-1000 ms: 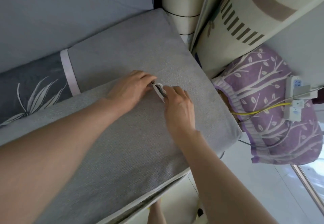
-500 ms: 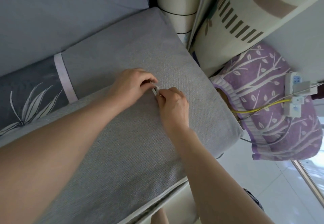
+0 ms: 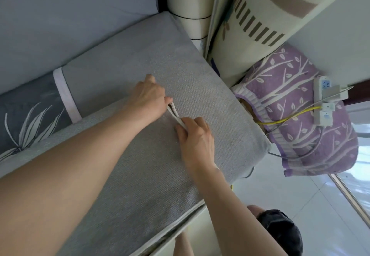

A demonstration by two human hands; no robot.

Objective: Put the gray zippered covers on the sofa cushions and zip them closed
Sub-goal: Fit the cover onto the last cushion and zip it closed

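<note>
A gray covered cushion (image 3: 124, 175) lies across the sofa, tilted toward me. A second gray cushion (image 3: 128, 61) sits behind it. Along the near cushion's upper edge a short stretch of the cover's opening (image 3: 174, 114) gapes, showing white lining. My left hand (image 3: 149, 97) pinches the cover's edge at the upper end of that gap. My right hand (image 3: 195, 133) grips the edge at its lower end, fingers curled over the white strip. The zipper pull itself is hidden by my fingers.
A dark leaf-print cushion (image 3: 26, 115) with a pale band lies at the left. Rolled mats (image 3: 250, 21) lean at the sofa's right end. A purple tree-print bundle (image 3: 312, 115) with a power strip (image 3: 324, 99) and yellow cable sits on the white floor.
My hands have drawn apart along the cover's edge, the right one moving down toward me. The gap of white lining between them is now longer.
</note>
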